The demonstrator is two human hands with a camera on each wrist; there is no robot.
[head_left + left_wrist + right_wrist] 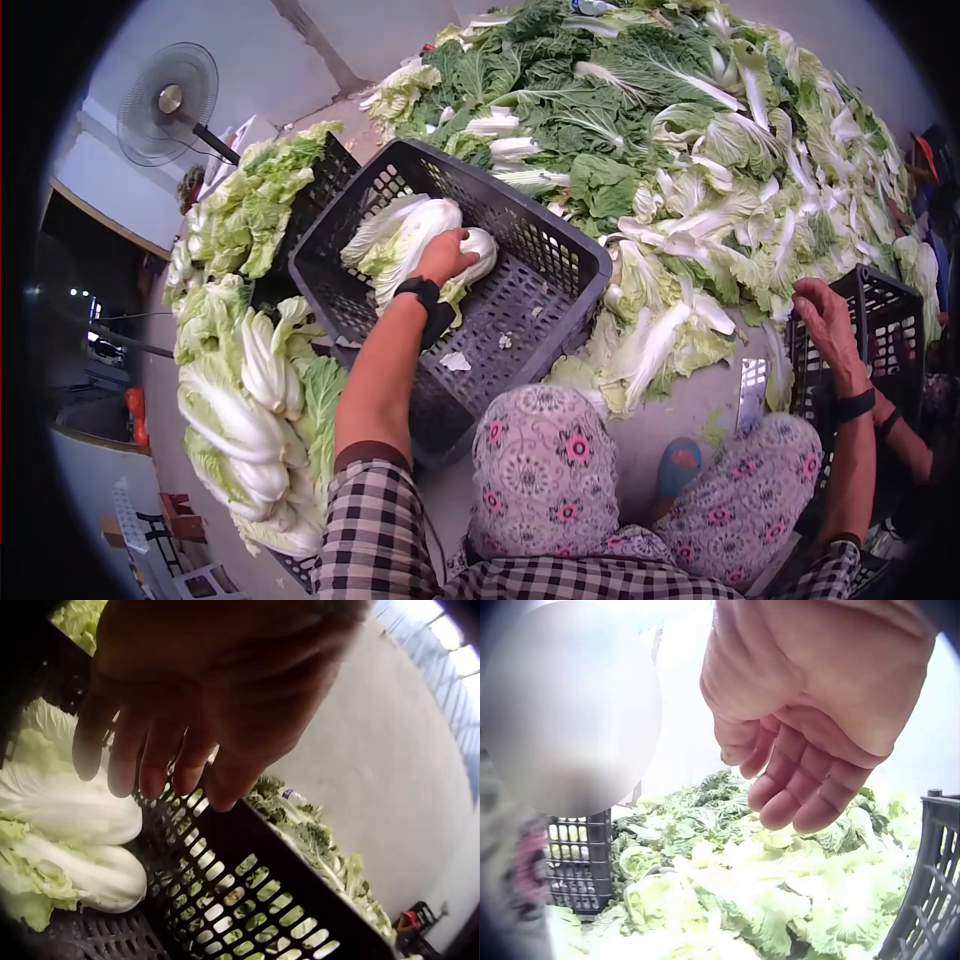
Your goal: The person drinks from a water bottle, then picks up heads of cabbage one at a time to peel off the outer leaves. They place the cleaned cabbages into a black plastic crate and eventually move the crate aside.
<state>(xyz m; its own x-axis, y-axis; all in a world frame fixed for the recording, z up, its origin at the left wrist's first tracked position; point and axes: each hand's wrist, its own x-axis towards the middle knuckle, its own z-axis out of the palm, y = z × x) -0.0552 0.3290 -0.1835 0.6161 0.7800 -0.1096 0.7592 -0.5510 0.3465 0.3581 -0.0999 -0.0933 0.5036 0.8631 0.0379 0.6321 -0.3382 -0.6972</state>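
Chinese cabbages, smooth and white at the base with pale green, frilled leaves, lie in the central black crate; two rounded bases are distinct. At least two leaf scraps lie on its perforated floor. The left hand is over the cabbages, fingers extended and slightly apart; contact cannot be told. The right hand, loosely bent and ungripping, is near a second crate. A third crate bears heaped leafy heads.
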